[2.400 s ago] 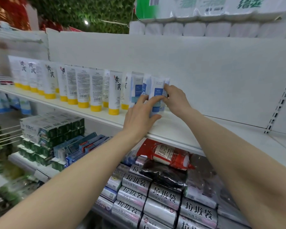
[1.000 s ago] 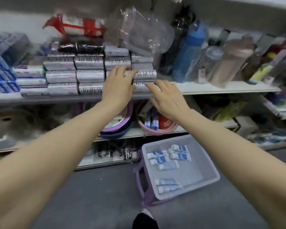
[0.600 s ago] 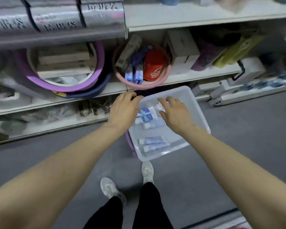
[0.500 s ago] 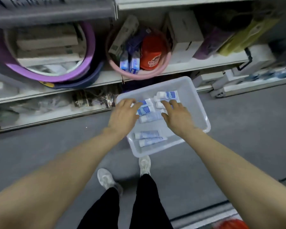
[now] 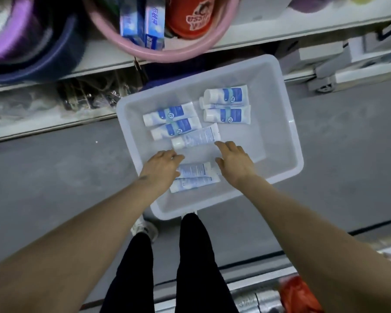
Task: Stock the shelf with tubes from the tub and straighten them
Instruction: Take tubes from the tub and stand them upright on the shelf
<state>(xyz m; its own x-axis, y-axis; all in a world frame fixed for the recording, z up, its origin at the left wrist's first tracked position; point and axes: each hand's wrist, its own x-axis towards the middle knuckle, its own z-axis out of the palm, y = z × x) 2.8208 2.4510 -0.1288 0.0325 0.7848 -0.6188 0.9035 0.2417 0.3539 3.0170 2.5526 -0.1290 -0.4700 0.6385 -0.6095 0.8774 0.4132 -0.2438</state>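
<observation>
- The left hand [image 5: 161,167] reaches into the tub with fingers loosely spread and nothing in its grasp; its fingertips sit just beside the cap of a back-side-up tube [image 5: 195,138], and the palm covers the left ends of the nearest pair of tubes [image 5: 195,177]
- The right hand [image 5: 234,162] is likewise empty and open, fingers pointing at the other end of that same tube, so my reading is that a pick-up is about to start, not yet made
- The tub [image 5: 287,123] sits on the grey floor in front of the bottom shelving, still holding what looks like seven or eight tubes: two blue-labelled ones [image 5: 172,119] on the left, a stack [image 5: 226,106] at the far right, plus those by the hands
- The shelf being stocked is out of view, so how full it is cannot be told; judging from the tub alone, several more loads and the straightening remain
</observation>
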